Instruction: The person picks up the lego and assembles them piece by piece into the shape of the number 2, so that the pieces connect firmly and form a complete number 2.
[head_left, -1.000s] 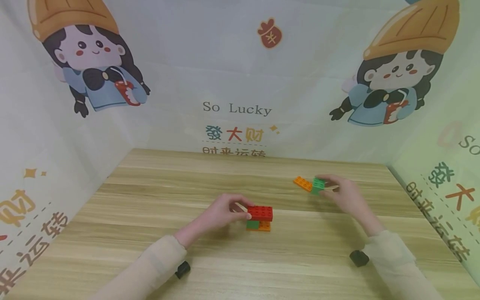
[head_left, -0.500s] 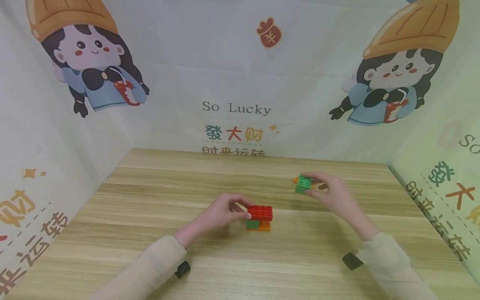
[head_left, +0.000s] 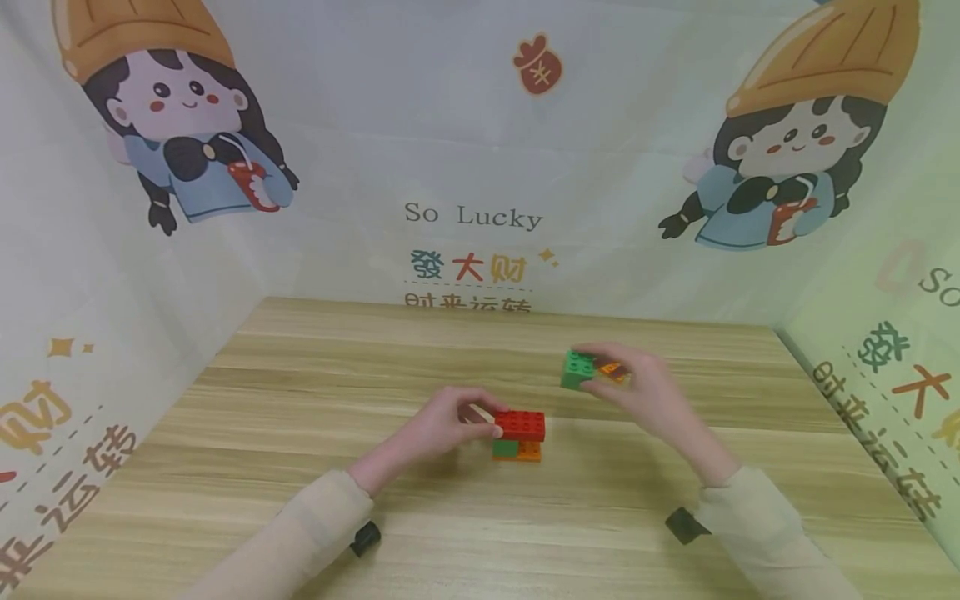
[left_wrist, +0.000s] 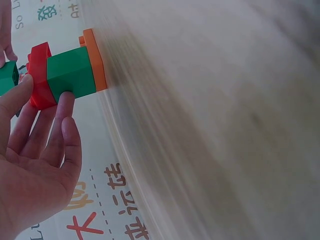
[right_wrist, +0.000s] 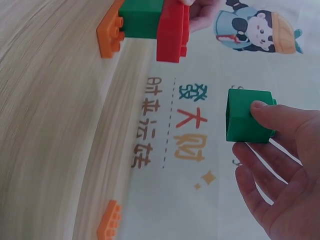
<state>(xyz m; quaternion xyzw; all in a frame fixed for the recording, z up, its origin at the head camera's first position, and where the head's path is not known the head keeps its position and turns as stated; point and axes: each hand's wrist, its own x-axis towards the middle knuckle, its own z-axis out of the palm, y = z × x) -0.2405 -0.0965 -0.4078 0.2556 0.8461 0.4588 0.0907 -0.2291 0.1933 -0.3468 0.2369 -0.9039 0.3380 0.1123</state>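
Place: a corner screened off around a table (head_left: 300, 375); whether home, shop or studio, cannot tell.
Table top: wood-grained.
Cloth (head_left: 352, 117): pale, creased, rising behind the table and along its left and right sides.
Cartoon figures (head_left: 213, 183): printed on the cloth, above the table.
Lettering (head_left: 468, 267): "So Lucky" and Chinese characters, behind the table.
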